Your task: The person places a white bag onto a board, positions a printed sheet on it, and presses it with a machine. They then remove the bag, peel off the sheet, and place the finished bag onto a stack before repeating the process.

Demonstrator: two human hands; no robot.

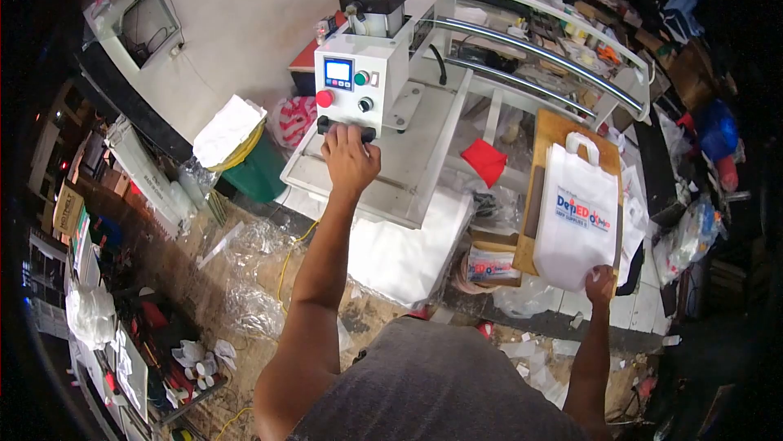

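Observation:
My left hand (351, 162) is wrapped over the black handle (369, 132) at the front of a white heat press (390, 74). A small lit screen, a red button and a green button sit on the press's face above it. On the right, my right hand (599, 284) is closed on the lower corner of a white carry bag (575, 204) with a loop handle and red and blue print. The bag lies flat on a wooden board (530, 196), apparently on top of other white bags. My right fingertips are partly hidden.
Steel rails (538, 53) run right from the press. A red cloth piece (484, 162) lies between press and board. A green bin (253, 172) stands left of the press. White sheets (400, 257) lie beneath it, and a yellow cord (285, 278) crosses the littered floor.

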